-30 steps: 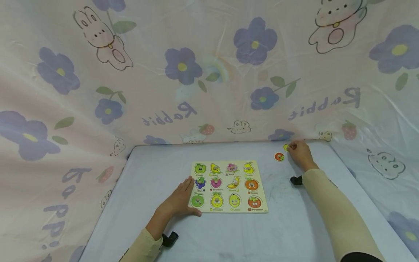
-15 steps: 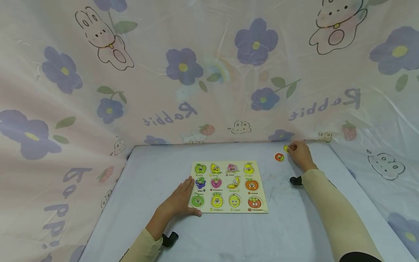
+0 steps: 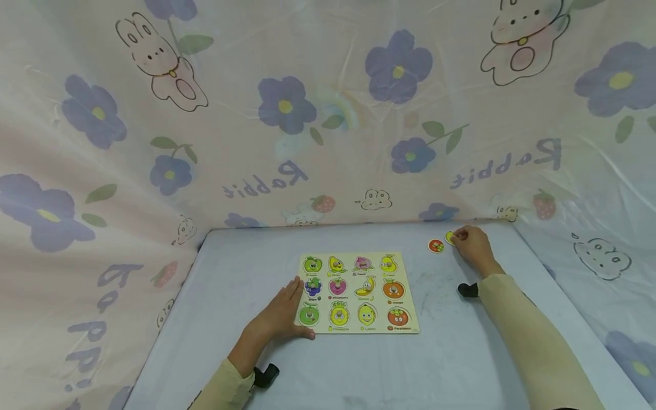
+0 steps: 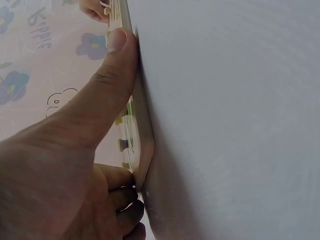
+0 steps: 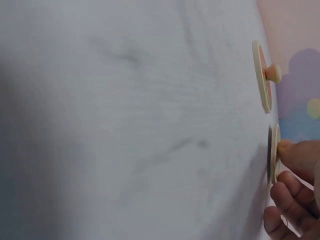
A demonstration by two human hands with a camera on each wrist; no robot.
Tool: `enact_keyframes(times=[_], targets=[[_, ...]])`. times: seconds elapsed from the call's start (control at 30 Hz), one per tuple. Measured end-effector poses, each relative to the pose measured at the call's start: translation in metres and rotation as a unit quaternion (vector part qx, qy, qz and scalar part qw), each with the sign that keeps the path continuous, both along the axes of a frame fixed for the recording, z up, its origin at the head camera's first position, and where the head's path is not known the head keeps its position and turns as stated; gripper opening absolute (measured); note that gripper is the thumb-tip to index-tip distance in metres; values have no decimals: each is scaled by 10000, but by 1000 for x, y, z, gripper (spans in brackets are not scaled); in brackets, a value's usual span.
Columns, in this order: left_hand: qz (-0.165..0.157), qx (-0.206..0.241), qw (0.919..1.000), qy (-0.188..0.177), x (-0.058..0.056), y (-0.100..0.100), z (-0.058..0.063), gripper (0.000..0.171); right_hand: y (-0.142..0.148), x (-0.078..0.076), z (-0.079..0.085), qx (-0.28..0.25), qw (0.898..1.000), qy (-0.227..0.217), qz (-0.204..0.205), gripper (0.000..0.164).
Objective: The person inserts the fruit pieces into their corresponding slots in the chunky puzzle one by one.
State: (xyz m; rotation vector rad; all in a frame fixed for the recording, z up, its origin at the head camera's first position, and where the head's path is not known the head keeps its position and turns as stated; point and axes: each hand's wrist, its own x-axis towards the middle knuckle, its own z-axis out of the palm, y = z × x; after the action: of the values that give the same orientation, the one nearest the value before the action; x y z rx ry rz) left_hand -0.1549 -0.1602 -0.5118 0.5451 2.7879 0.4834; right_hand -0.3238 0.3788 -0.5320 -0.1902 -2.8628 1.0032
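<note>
A cream fruit puzzle board [image 3: 351, 303] lies on the table, with rows of fruit and small knobs on many of them. My left hand [image 3: 279, 310] rests against its left side, fingers along that edge and thumb at the front corner; in the left wrist view the thumb [image 4: 111, 75] presses the board's edge. My right hand [image 3: 474, 247] pinches a yellow knobbed puzzle piece [image 3: 449, 237] at the back right. In the right wrist view that piece [image 5: 274, 155] stands just off the cloth, with a shadow behind it. Beside it lies a red-orange knobbed puzzle piece [image 3: 435, 246].
White cloth covers the table [image 3: 246, 256]. A curtain [image 3: 328, 142] printed with flowers and rabbits closes off the back and sides. Black wrist mounts [image 3: 266, 376] stick out at both sleeves.
My right hand has drawn the yellow piece slightly toward me, and more of it shows beside the red-orange piece. The left hand and the board have stayed in place.
</note>
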Motion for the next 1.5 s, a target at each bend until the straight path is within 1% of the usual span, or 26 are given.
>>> enact_keyframes(times=[0.1,0.3,0.53,0.73,0.97,1.07,1.3,1.5], targets=[[12,15,10000,6,0,-1,-1,134,-2,6,2,5,9999,112,41,28],[19,44,10000,9,1,-1,-1,134,-9,16,8,-80,9989,385,256,30],[41,-11,10000,2,-1,-1,-4,134,-21,27,11,-48,9976,555,409,31],[-1,-7,10000,39,-1,-1,-5,135,-35,36,17,6,9962,664,565,31],[44,42,10000,15,-1,-1,-6,135,-51,42,20,225,9906,1096,787,26],[34,-7,10000,11,-1,-2,-7,135,-57,44,20,267,9884,1232,846,25],[23,43,10000,28,-2,-1,-6,135,-71,52,22,184,9864,1290,998,24],[26,50,10000,19,-1,-1,-7,135,-82,60,20,184,9840,1349,1146,22]])
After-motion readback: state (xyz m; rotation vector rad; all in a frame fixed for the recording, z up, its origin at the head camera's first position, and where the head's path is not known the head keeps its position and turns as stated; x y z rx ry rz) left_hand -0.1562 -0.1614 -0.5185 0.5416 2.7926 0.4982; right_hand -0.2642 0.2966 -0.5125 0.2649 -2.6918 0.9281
